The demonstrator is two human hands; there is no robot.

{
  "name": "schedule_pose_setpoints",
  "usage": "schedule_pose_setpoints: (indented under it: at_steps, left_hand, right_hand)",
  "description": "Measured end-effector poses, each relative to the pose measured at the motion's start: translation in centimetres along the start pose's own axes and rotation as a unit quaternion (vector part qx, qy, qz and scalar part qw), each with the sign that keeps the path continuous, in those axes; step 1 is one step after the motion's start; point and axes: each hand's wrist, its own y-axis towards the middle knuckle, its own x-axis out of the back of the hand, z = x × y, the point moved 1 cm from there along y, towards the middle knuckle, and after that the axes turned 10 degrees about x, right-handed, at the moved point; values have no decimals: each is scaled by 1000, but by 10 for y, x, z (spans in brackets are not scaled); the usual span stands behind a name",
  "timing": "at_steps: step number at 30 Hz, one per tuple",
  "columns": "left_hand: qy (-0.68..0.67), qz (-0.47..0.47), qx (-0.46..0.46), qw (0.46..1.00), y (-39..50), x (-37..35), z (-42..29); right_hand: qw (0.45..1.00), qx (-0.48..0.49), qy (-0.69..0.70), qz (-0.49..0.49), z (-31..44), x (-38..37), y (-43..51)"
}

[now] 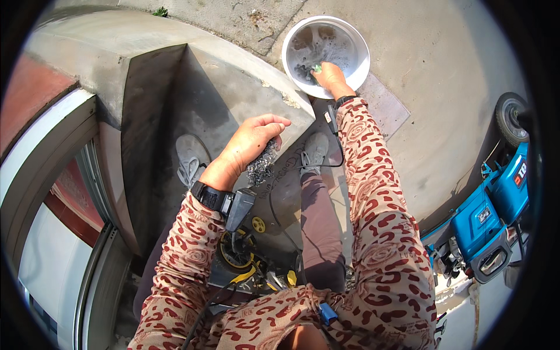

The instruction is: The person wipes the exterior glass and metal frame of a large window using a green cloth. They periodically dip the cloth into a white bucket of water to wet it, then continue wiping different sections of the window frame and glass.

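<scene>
A clump of metal scouring wool (pixel 261 166) is gripped in my left hand (pixel 249 142), above the corner of a low concrete ledge (pixel 262 103). Farther out, a round white bucket (pixel 364 65) holds cloudy, sudsy water (pixel 326 41). My right hand (pixel 331 78) reaches over its near rim, fingertips at the water. Between those fingers is a small green thing (pixel 317 68); its kind is unclear, and its lower part merges with a dark patch in the suds.
A blue three-wheeled vehicle (pixel 477 232) stands at right. At left is a sliding window or door frame (pixel 94 183). A small yellow-and-black wheel (pixel 236 251) lies below my left wrist. A black cable (pixel 280 218) hangs between my arms. My shoes (pixel 316 151) are on the concrete.
</scene>
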Motion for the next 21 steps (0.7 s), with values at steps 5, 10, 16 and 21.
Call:
schedule_pose_setpoints:
  at_steps: [5, 10, 16, 21]
  left_hand:
    - [-119, -57, -17, 991, 15, 6, -3]
    - [-270, -151, -49, 950, 33, 16, 5]
    - [40, -468, -135, 872, 20, 25, 8]
    - [9, -238, -321, 916, 65, -39, -40]
  right_hand:
    - [946, -67, 291, -127, 1, 44, -59]
    - [706, -52, 697, -118, 8, 65, -105]
    - [627, -136, 756, -127, 4, 68, -114]
    - [592, -32, 789, -159, 28, 75, -145]
